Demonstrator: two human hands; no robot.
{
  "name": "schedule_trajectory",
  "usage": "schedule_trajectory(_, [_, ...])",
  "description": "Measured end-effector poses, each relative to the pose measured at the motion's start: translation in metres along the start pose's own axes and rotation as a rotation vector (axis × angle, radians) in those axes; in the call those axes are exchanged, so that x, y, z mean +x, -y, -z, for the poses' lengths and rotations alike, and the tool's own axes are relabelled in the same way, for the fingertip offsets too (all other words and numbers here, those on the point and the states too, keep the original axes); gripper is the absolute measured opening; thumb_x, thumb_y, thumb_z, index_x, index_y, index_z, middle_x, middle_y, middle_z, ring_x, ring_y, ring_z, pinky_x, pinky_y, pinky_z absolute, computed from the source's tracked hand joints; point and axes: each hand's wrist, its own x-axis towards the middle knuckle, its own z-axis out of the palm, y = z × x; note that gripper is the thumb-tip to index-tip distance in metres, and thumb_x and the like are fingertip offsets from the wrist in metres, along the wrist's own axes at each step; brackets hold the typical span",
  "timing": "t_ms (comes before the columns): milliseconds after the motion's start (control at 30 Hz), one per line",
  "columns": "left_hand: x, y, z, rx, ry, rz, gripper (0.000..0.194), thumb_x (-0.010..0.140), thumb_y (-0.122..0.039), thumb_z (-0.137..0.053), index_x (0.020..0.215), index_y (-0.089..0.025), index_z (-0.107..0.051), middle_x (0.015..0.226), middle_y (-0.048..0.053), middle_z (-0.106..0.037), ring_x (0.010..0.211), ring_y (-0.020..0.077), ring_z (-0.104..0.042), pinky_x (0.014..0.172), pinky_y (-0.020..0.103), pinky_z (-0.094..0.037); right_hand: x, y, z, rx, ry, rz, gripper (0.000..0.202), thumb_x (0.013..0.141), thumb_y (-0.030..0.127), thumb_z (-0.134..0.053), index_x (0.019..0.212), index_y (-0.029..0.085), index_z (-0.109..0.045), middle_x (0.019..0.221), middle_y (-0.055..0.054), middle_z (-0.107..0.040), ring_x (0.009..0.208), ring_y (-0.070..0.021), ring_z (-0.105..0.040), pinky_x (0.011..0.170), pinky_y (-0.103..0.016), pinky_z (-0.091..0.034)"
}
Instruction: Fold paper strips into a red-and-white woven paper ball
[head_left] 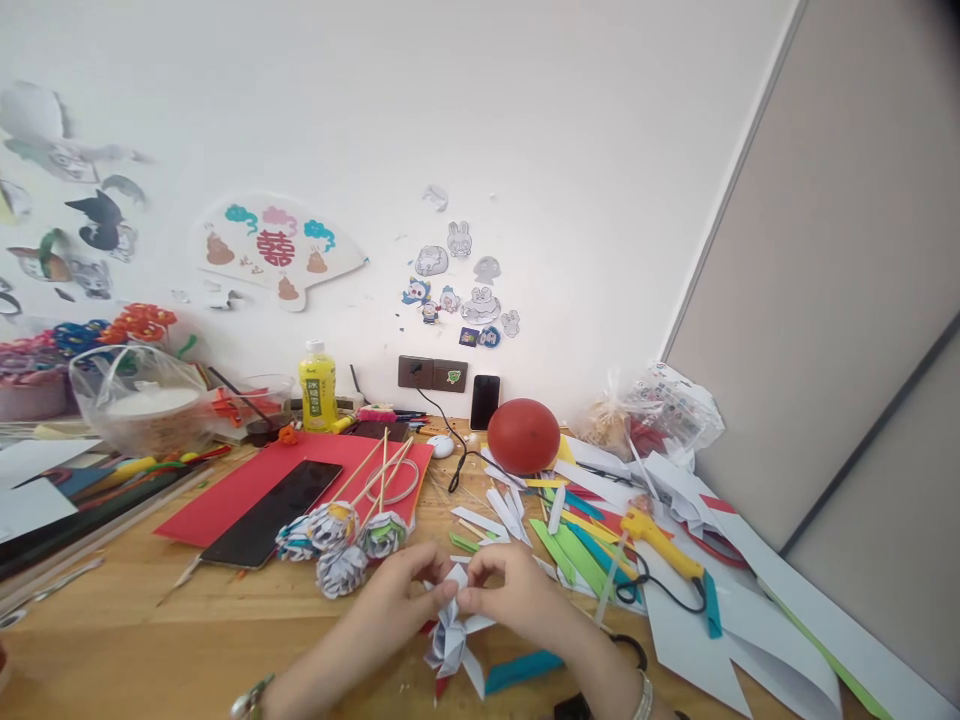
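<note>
Near the table's front, my left hand and my right hand meet with fingertips pinched together. Both grip a folded white paper piece between thumb and fingers. Just below the fingers is a partly shaped white paper flower; whether it is joined to the held piece I cannot tell. A blue folded paper strip lies under my right forearm. To the left of my hands rest several finished-looking paper flowers on thin wooden sticks.
A yellow hot glue gun with its cord lies right, among white sheets and green paper strips. Behind stand a red balloon-like ball, a phone and a yellow bottle. A black tablet overlaps red paper.
</note>
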Motion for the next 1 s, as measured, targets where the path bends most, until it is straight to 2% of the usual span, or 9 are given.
schedule_trajectory(67, [0.004,0.006,0.0,-0.045,0.056,0.059,0.019,0.072,-0.036,-0.053,0.065,-0.018,-0.05,0.063,-0.003,-0.053,0.061,0.0144,-0.049,0.056,0.024,-0.039,0.002,-0.008,-0.003,0.125,0.045,-0.052,0.01,0.066,0.021,-0.064,0.063,0.016,-0.056,0.06,0.003,-0.056,0.06,-0.0137,-0.055,0.055,-0.023,-0.041])
schedule_trajectory(233, [0.007,0.015,0.0,-0.027,0.085,0.11,0.013,0.067,-0.029,-0.055,0.07,-0.016,-0.054,0.063,-0.005,-0.051,0.059,0.0125,-0.047,0.056,0.023,-0.037,0.005,-0.016,-0.01,0.117,-0.052,-0.034,0.009,0.06,0.013,-0.064,0.06,0.016,-0.055,0.062,0.003,-0.056,0.064,-0.0132,-0.056,0.058,-0.022,-0.041])
schedule_trajectory(433, [0.005,0.009,-0.001,0.046,0.024,0.111,0.007,0.063,-0.022,-0.054,0.064,-0.018,-0.049,0.062,-0.005,-0.051,0.061,0.0139,-0.047,0.056,0.023,-0.036,0.004,-0.01,-0.01,0.16,-0.003,-0.066,0.006,0.064,0.014,-0.06,0.062,0.016,-0.054,0.058,0.003,-0.059,0.058,-0.0121,-0.058,0.054,-0.021,-0.042])
schedule_trajectory(633, [0.002,0.003,-0.003,0.1,-0.027,0.12,0.005,0.061,-0.018,-0.052,0.061,-0.019,-0.047,0.062,-0.004,-0.052,0.063,0.0157,-0.049,0.057,0.024,-0.036,0.005,-0.015,-0.014,0.082,-0.087,-0.041,0.008,0.062,0.011,-0.061,0.062,0.015,-0.054,0.057,0.005,-0.053,0.056,-0.0107,-0.053,0.053,-0.02,-0.039])
schedule_trajectory(867, [0.001,0.005,-0.007,0.111,-0.087,0.117,0.009,0.068,-0.022,-0.049,0.06,-0.02,-0.045,0.061,-0.003,-0.054,0.06,0.0157,-0.051,0.056,0.025,-0.037,0.005,-0.014,-0.013,0.199,-0.047,-0.086,0.017,0.056,0.01,-0.065,0.069,0.015,-0.057,0.059,0.006,-0.053,0.057,-0.0097,-0.05,0.056,-0.021,-0.039])
schedule_trajectory(1000, [0.0,0.002,-0.006,0.062,-0.017,0.17,0.004,0.063,-0.019,-0.052,0.061,-0.019,-0.048,0.061,-0.004,-0.054,0.062,0.0155,-0.053,0.057,0.024,-0.039,0.006,-0.013,-0.011,0.235,-0.035,-0.111,0.018,0.052,0.013,-0.07,0.064,0.015,-0.057,0.055,0.006,-0.053,0.052,-0.0083,-0.048,0.053,-0.021,-0.038])
